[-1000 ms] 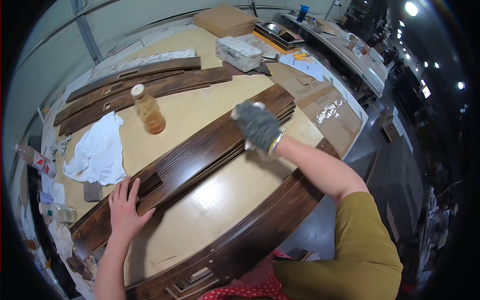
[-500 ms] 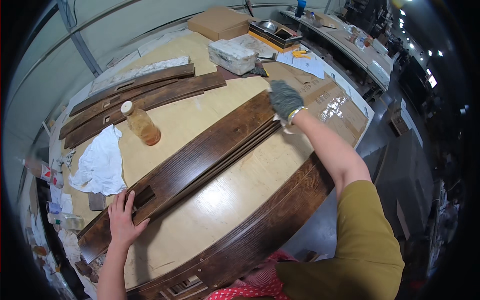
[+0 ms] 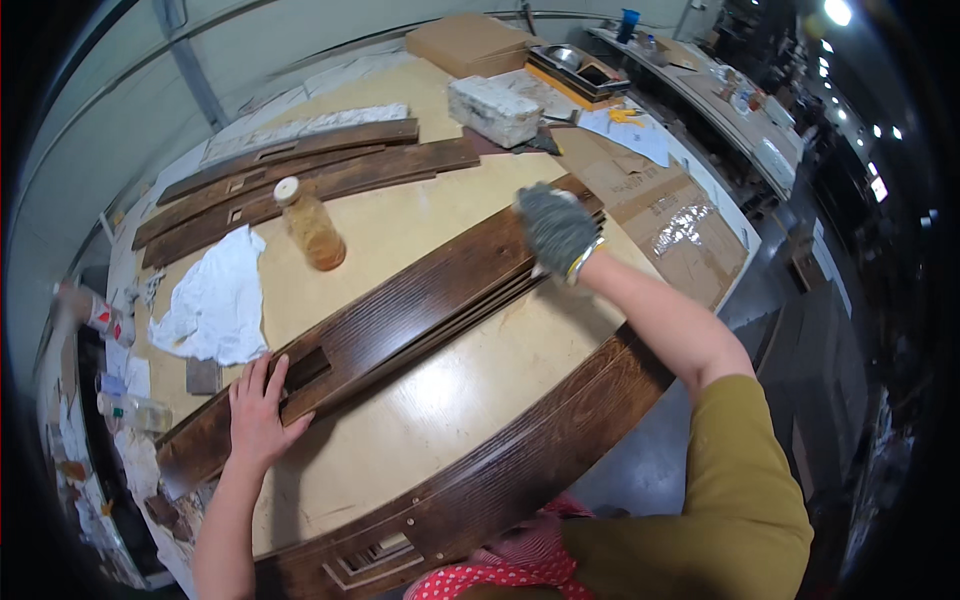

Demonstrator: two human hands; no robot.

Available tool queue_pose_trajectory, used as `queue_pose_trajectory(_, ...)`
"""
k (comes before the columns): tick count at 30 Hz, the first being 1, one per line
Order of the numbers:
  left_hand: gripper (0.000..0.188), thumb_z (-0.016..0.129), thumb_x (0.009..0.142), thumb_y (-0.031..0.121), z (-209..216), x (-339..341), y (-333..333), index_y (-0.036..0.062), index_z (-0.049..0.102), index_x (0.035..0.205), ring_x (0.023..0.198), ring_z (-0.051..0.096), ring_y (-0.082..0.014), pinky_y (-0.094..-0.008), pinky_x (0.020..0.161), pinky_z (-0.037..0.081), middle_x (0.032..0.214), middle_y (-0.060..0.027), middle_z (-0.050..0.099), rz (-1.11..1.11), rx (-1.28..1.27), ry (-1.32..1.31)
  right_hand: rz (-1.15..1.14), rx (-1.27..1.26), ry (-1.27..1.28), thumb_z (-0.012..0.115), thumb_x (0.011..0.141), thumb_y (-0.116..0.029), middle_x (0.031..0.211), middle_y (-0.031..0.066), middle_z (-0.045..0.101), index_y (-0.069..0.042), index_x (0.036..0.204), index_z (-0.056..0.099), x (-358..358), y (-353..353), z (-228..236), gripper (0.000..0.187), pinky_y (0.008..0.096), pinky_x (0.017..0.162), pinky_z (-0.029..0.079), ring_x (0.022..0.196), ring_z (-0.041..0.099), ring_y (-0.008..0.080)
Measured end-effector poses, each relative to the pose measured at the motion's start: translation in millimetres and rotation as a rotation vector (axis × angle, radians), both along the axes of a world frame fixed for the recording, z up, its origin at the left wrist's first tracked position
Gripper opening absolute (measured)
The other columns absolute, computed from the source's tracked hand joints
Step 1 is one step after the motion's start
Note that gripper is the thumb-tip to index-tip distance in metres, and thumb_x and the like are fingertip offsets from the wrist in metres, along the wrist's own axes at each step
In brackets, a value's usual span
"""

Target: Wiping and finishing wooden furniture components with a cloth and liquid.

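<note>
As the bare left hand [image 3: 260, 418] rests spread on a dark board [image 3: 415, 297], gloved right hand [image 3: 558, 232] curled over its far end, grip unclear

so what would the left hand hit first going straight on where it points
The left hand would probably meet the near corner of the white cloth first, though depth is unclear.

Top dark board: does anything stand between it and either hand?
Nothing visible for the left hand, resting bare on the dark board. For the right hand, a grey glove, with a pale scrap, perhaps cloth, showing at its edge.
</note>
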State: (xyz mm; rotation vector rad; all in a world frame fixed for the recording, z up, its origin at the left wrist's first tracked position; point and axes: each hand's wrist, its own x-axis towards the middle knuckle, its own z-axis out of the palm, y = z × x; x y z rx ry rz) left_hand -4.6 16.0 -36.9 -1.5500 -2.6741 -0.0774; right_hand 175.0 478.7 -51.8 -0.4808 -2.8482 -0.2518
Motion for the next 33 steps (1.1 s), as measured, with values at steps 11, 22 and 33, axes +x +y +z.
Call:
queue_pose_trajectory(11, 0.084, 0.066, 0.076, 0.058, -4.6, -7.2, 6.2, 0.0129, 0.039, 0.141, 0.125, 0.042, -0.0361, -0.0496, 0.103, 0.034, 0.136, -0.0142, 0.043, -0.064, 0.067, 0.016, -0.126, -0.024, 0.107, 0.046, 0.091, -0.018, 0.125, 0.0225, 0.056, 0.000, 0.124, 0.054, -19.9, -13.7, -25.6, 0.038, 0.0452, 0.104, 0.037, 0.123, 0.049, 0.0354)
queue_pose_trajectory(22, 0.110, 0.077, 0.067, 0.056, 35.8, -43.9, -94.1, 0.0031, 0.024, 0.147, 0.141, 0.024, -0.0358, -0.0464, 0.114, 0.024, 0.151, -0.0227, 0.026, 0.035, 0.003, -0.188, 0.431, -0.892, 0.161, 0.057, 0.090, -0.018, 0.101, 0.0146, 0.064, -0.007, 0.113, 0.059, -101.0, -262.5, 37.6, 0.026, 0.0379, 0.087, 0.049, 0.096, 0.062, 0.0286)
queue_pose_trajectory(33, 0.093, 0.082, 0.064, 0.039, 28.8, -81.4, -249.1, 0.0023, 0.039, 0.138, 0.132, 0.033, -0.0362, -0.0435, 0.111, 0.031, 0.141, -0.0160, 0.040, 0.282, 0.058, -0.237, 0.716, -0.431, -0.136, 0.051, 0.086, -0.015, 0.099, 0.0198, 0.061, -0.004, 0.088, 0.063, -195.4, -435.3, 35.3, 0.017, 0.0446, 0.077, 0.050, 0.089, 0.063, 0.0327)
